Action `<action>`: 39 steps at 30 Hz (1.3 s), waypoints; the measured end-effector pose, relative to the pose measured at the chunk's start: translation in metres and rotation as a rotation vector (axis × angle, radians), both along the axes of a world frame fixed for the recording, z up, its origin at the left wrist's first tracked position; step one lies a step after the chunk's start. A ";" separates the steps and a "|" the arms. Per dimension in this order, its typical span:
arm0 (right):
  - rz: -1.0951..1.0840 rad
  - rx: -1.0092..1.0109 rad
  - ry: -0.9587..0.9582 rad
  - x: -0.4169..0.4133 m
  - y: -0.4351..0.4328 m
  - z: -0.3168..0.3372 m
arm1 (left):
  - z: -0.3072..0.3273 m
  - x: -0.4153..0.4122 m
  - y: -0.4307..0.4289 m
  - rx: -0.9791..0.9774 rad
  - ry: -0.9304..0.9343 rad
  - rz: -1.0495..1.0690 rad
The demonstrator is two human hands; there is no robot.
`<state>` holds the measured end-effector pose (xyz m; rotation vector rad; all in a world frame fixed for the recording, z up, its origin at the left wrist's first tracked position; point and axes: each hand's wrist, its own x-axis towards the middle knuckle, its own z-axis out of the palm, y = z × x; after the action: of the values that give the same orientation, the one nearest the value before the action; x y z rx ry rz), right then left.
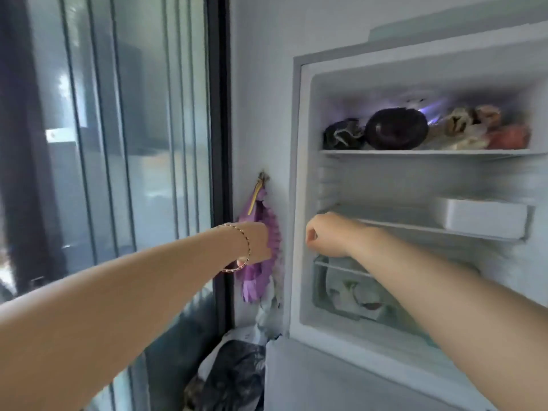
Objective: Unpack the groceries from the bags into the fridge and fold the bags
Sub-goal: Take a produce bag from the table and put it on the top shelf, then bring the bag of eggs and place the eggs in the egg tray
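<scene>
There is only one camera. It sits on the person's head and looks forward at the open fridge (299, 179) from very close. The fridge fills the right half of the view, and a glass door (118, 143) fills the left. The left arm (124, 292) and the right arm (444, 295) stretch out from the bottom corners.

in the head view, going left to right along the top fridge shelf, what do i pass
dark crumpled bundle → round dark purple vegetable → pale wrapped lump → reddish packet
</scene>
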<state>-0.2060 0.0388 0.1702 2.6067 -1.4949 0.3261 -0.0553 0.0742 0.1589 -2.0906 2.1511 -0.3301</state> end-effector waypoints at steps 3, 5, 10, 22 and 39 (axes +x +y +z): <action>0.208 0.020 0.145 0.057 0.042 -0.039 | -0.038 0.043 0.062 -0.036 0.108 0.242; 0.360 -0.008 0.221 0.093 0.071 -0.058 | -0.062 0.065 0.103 -0.105 0.159 0.370; 0.690 0.004 0.257 0.155 0.170 -0.099 | -0.130 0.098 0.240 -0.085 0.230 0.794; 1.573 -0.035 0.422 0.174 0.573 -0.210 | -0.243 0.005 0.682 -0.091 0.418 1.720; 2.200 0.242 0.522 -0.022 1.175 -0.283 | -0.285 -0.311 1.222 -0.483 0.360 2.604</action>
<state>-0.2280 1.2136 -0.1132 2.6724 1.7861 -0.4202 -0.3660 1.2957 -0.1260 -2.8823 -1.6788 -0.0040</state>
